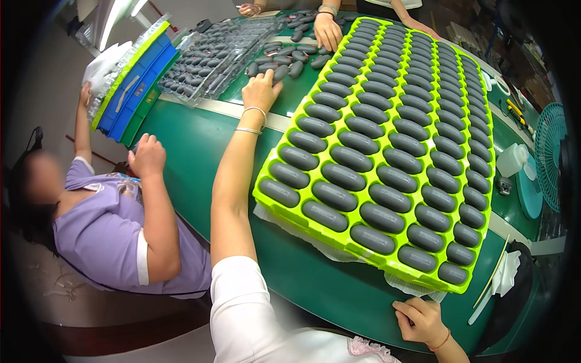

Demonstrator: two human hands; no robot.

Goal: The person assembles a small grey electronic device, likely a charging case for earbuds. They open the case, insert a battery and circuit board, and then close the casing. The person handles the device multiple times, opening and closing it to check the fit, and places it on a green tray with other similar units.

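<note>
My left hand reaches across to a loose pile of dark grey, rounded oval pieces. Its thumb stands apart from the fingers, and the fingertips are at the nearest pieces; nothing shows in its grasp. Beside that arm a large lime-green tray lies at a slant, its pockets filled with rows of similar grey ovals, each with faint pale printing. My right hand is curled closed at the table's near edge, just below the tray's near right corner, with no object visible in it.
Clear plastic trays of grey pieces lie far left, near stacked blue bins. A co-worker in purple sits left; another person's hand is beside the pile. A teal fan, white bottle and thin stick are right.
</note>
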